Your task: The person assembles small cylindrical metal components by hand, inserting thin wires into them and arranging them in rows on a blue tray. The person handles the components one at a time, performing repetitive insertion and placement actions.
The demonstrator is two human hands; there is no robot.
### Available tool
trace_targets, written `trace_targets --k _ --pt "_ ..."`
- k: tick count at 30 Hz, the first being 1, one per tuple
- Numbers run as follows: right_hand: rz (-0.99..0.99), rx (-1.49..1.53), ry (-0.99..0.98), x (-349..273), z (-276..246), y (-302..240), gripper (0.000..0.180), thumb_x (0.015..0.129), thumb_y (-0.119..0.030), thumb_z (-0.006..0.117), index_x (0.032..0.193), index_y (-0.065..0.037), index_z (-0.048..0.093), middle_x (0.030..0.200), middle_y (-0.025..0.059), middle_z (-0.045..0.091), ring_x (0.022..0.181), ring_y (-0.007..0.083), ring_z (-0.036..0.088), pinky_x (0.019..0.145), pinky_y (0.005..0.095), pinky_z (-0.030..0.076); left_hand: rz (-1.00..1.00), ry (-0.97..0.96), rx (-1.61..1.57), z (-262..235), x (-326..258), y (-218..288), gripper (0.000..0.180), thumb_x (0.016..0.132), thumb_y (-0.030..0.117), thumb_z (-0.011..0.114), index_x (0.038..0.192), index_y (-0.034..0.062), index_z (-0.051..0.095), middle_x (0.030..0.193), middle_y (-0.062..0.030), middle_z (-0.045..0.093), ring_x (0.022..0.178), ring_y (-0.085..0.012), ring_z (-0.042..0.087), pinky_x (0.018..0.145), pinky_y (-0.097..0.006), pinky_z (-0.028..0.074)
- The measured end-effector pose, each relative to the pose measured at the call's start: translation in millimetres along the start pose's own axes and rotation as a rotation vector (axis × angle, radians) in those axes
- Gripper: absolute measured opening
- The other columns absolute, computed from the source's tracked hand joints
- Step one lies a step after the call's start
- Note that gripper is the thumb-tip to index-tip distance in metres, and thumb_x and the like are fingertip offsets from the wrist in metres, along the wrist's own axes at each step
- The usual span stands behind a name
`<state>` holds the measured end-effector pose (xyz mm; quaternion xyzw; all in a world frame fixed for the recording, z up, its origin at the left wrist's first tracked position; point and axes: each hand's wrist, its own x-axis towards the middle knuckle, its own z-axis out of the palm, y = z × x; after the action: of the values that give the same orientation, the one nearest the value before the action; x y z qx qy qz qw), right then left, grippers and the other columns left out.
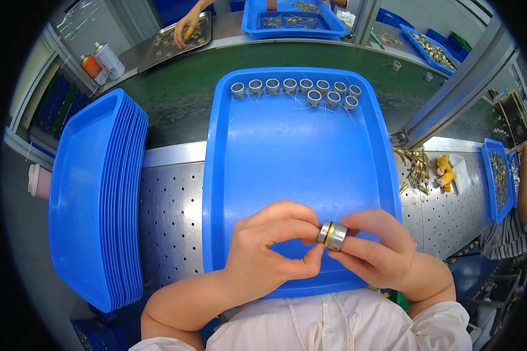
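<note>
Over the near part of a blue tray (275, 152), a short silver metal cylinder (336, 237) with a yellow band is held between both hands. My left hand (269, 240) pinches its left end with thumb and forefinger. My right hand (383, 248) grips the right end, fingers wrapped partly around it. Thin pale wires show faintly just above the part. Along the tray's far side stand several similar metal rings (290, 86), most with thin wires sticking out; they form one row and part of a second at the right.
A tall stack of blue trays (88, 199) stands at left, near two spray cans (108, 60). To the right lie brass pieces (417, 169) and yellow finger cots (445, 172) beside a metal post (451, 88). Across the green belt (181, 88), another person's hand (186, 29) reaches into a metal tray (158, 50).
</note>
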<state>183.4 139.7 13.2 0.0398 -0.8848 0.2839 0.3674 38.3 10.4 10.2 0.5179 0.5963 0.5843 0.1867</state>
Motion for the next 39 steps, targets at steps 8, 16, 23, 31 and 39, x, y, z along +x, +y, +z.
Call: trace_targets --k 8,16,23,31,39 --pt "-0.079 -0.07 0.019 -3.5 3.7 0.0 0.027 0.062 -0.003 0.079 0.086 0.001 0.066 0.088 0.0124 0.061 0.066 0.0204 0.06 0.055 0.027 0.049 0.106 0.06 0.119 1.8 -4.1 -3.0 0.017 0.061 -0.002 0.07 0.076 0.0042 0.064 0.085 -0.0056 0.063 0.065 -0.0154 0.061 0.055 -0.026 0.05" --pt "-0.019 -0.013 0.017 0.8 -1.6 -0.3 0.029 0.062 -0.003 0.079 0.088 0.001 0.067 0.09 0.0125 0.061 0.066 0.0203 0.059 0.055 0.0272 0.048 0.041 0.023 -0.013 -0.6 0.7 2.6 0.019 0.064 -0.004 0.07 0.081 0.0019 0.065 0.087 -0.007 0.064 0.066 -0.0146 0.062 0.06 -0.025 0.051" --pt "-0.091 -0.05 -0.001 1.0 0.4 0.2 0.029 0.062 -0.002 0.077 0.088 0.003 0.067 0.092 0.0147 0.061 0.067 0.0215 0.06 0.054 0.0275 0.048 0.022 -0.011 -0.008 -1.1 -0.3 1.4 0.018 0.064 -0.003 0.071 0.08 0.0013 0.065 0.086 -0.0067 0.064 0.067 -0.0135 0.062 0.058 -0.025 0.051" --pt "-0.152 -0.057 -0.016 -0.4 1.0 0.8 0.029 0.062 -0.004 0.078 0.088 0.004 0.066 0.092 0.0154 0.061 0.068 0.023 0.061 0.057 0.0286 0.05 0.12 0.042 0.122 0.1 -2.6 1.6 0.019 0.06 0.002 0.073 0.076 0.0058 0.063 0.083 -0.0045 0.063 0.063 -0.0168 0.061 0.053 -0.025 0.049" --pt "-0.001 0.015 -0.001 -2.3 -0.5 -0.2 0.031 0.063 -0.006 0.079 0.09 0.002 0.066 0.091 0.0142 0.06 0.067 0.0218 0.06 0.055 0.0283 0.049 0.203 0.094 0.168 3.3 -0.6 3.6 0.02 0.061 0.001 0.073 0.078 0.0051 0.065 0.084 -0.0054 0.063 0.064 -0.0167 0.061 0.054 -0.026 0.05"
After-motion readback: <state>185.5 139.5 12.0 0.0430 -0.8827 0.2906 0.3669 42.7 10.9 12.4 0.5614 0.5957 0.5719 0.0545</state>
